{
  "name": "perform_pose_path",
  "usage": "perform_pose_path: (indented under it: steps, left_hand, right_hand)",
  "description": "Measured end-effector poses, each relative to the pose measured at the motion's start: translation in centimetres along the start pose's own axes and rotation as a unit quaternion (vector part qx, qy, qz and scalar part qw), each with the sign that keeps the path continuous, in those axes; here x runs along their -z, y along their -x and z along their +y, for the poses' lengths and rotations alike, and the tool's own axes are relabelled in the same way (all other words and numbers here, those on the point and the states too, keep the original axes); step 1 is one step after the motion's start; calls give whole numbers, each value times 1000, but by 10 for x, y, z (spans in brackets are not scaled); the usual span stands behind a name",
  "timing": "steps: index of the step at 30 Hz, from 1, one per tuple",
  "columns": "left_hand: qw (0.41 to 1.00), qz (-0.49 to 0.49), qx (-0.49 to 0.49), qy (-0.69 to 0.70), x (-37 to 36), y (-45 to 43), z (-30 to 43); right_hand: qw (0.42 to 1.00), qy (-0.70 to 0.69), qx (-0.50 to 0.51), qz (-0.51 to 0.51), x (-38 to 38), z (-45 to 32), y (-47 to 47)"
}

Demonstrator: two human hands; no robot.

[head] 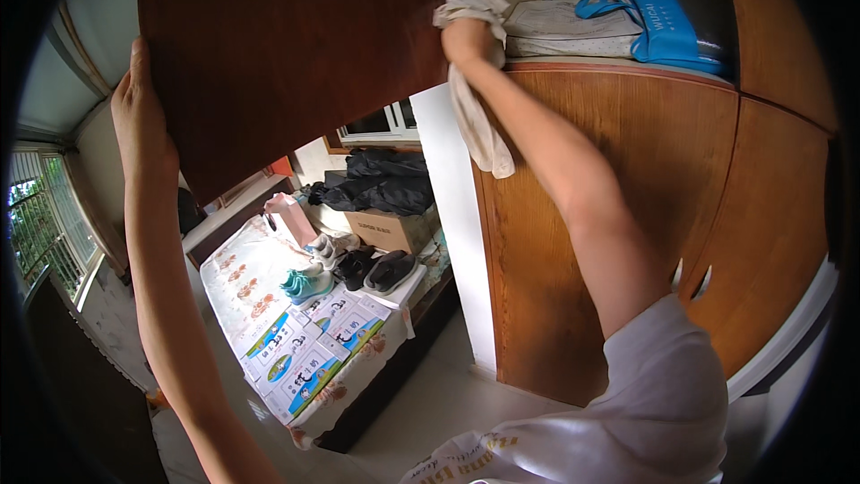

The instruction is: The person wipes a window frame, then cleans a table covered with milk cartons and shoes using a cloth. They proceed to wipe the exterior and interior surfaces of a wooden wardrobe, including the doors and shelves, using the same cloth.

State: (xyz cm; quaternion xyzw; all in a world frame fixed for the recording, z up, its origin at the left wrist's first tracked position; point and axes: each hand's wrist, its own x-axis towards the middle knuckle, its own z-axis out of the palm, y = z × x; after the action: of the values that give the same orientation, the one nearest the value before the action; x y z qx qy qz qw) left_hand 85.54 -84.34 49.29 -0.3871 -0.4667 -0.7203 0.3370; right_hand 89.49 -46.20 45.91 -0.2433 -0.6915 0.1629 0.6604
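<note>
A dark reddish-brown wooden cabinet door (302,47) swings out in front of me, covering the upper left of the view. My left hand (140,107) rests against its outer left edge, thumb on the inner face and the other fingers hidden behind. A crumpled off-white cloth (480,128) is bunched in my right hand (467,42), at the door's right edge by the cabinet opening. One end of the cloth hangs down below my wrist.
The upper compartment holds a pale fabric storage bag (571,27) and a blue bag (672,20). Below are lower wooden doors (605,215). A bed (232,269) carries flattened milk cartons (316,349), several shoes (390,270), a cardboard box (379,232) and black fabric (383,181). A barred window (50,215) is left.
</note>
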Motion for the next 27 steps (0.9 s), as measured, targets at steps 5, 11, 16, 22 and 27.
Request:
perform_pose_path:
  steps: [5,11,16,22,27]
  left_hand:
    - [1000,15,3,16,-7,8,9]
    - [999,-22,-22,-12,16,-22,-21]
    - [998,14,-47,-28,8,-13,-17]
    - [997,-3,-62,-54,9,-17,-23]
    - [993,20,-83,-78,19,-20,-29]
  right_hand:
    - [894,-259,356,88,-22,-84,109]
    - [787,-120,592,125,28,-132,149]
    - [866,10,484,125,62,-46,56]
    - [893,270,101,-347,70,59,-35]
    - [833,219,100,-499,65,63,-39]
